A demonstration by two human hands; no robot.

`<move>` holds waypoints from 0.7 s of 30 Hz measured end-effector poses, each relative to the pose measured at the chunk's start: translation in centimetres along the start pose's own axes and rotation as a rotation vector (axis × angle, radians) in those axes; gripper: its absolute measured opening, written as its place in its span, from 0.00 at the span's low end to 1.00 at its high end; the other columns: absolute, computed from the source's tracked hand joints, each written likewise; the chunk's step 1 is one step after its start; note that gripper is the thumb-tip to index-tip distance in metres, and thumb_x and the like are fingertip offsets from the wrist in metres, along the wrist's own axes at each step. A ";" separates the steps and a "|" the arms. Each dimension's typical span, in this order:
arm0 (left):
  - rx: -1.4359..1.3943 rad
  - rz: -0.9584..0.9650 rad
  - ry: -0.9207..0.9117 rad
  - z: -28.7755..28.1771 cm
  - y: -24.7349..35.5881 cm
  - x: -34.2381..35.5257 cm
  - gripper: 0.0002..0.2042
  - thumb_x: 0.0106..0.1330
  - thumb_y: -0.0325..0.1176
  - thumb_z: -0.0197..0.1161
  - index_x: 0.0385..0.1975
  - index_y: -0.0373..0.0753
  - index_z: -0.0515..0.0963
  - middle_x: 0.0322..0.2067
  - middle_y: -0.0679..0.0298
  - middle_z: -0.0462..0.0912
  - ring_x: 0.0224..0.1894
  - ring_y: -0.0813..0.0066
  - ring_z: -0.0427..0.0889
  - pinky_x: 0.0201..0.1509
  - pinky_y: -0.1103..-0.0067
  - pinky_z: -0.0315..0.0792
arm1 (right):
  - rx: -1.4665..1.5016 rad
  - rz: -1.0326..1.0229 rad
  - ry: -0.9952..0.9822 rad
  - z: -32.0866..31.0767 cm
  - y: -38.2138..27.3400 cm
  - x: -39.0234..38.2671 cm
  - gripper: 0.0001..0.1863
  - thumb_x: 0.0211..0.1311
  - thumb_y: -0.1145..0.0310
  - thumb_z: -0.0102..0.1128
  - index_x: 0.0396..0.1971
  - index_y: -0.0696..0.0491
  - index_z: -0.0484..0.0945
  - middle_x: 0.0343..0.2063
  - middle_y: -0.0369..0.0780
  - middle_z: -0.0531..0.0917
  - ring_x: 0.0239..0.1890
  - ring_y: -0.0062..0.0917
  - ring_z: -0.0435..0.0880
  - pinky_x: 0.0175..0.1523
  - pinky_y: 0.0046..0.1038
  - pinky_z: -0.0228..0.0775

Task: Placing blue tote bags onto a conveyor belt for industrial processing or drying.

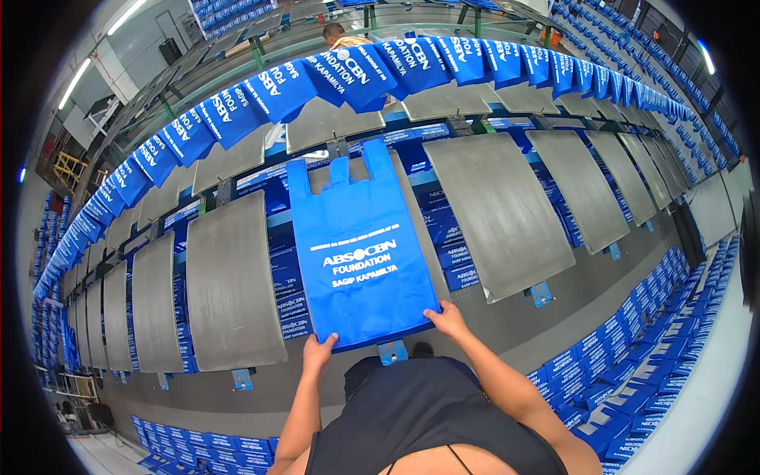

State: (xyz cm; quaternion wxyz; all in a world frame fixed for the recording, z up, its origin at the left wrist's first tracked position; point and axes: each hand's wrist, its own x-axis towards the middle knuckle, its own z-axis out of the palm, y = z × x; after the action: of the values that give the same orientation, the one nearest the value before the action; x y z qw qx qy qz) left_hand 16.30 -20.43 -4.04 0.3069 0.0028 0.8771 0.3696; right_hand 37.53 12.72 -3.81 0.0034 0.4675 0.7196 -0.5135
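Lying flat on a smooth grey rectangular plate (421,210), the blue fabric carrier bag with white printing (360,297) occupies the middle of the work area, directly before the person. Its two strap handles point away from the person; its bottom edge faces the person. A small tab stands between the handles. The bag covers most of the plate, leaving a strip exposed along the right side.

The left hand (315,355) pinches the bag's near left corner, thumb at the edge. The right hand (448,320) pinches the near right corner in the same manner. The fingers beneath each corner are largely hidden. A blue perforated bracket (392,353) projects below the bag's near edge, between the hands.

Matching grey plates stand in a row to either side, the nearest being the left-hand plate (237,285) and the right-hand plate (500,214). Printed blue bags (293,294) show in the gaps between plates. Above the row's far side hangs a curved line of blue bags (227,117). Beyond that line, another person (336,33) is partly visible.
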 end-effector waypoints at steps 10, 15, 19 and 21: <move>0.038 0.004 -0.023 -0.5 2.8 -1.9 0.37 0.60 0.48 0.74 0.59 0.23 0.71 0.60 0.39 0.70 0.62 0.43 0.75 0.66 0.59 0.71 | 0.210 0.072 0.054 0.9 0.0 -1.1 0.31 0.61 0.63 0.71 0.61 0.64 0.77 0.50 0.48 0.88 0.51 0.31 0.87 0.59 0.32 0.76; -0.242 -0.080 -0.114 -0.1 2.7 -2.0 0.39 0.59 0.44 0.77 0.62 0.23 0.67 0.57 0.42 0.75 0.58 0.52 0.80 0.61 0.63 0.75 | 0.218 0.088 0.055 0.5 -1.7 -2.0 0.29 0.61 0.65 0.71 0.60 0.64 0.78 0.49 0.45 0.88 0.50 0.28 0.86 0.58 0.30 0.76; -0.655 -0.151 -0.169 -0.7 3.4 -2.1 0.40 0.57 0.36 0.79 0.64 0.23 0.63 0.54 0.47 0.80 0.56 0.59 0.81 0.58 0.64 0.77 | 0.270 0.118 0.001 -0.3 -2.4 -2.2 0.30 0.62 0.65 0.71 0.61 0.63 0.77 0.47 0.42 0.87 0.47 0.26 0.85 0.53 0.29 0.76; -0.781 -0.192 -0.300 -1.5 4.3 -2.4 0.40 0.59 0.34 0.76 0.67 0.25 0.62 0.58 0.47 0.78 0.62 0.57 0.77 0.65 0.62 0.73 | 0.274 0.172 -0.026 -0.7 -2.4 -2.3 0.33 0.63 0.59 0.73 0.63 0.64 0.75 0.46 0.40 0.86 0.44 0.22 0.83 0.46 0.27 0.74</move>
State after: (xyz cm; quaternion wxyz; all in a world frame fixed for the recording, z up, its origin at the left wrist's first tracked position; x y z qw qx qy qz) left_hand 16.43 -18.81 0.85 0.4421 -0.1412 0.6134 0.6391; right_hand 37.52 11.59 -0.60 -0.0073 0.5168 0.6002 -0.6105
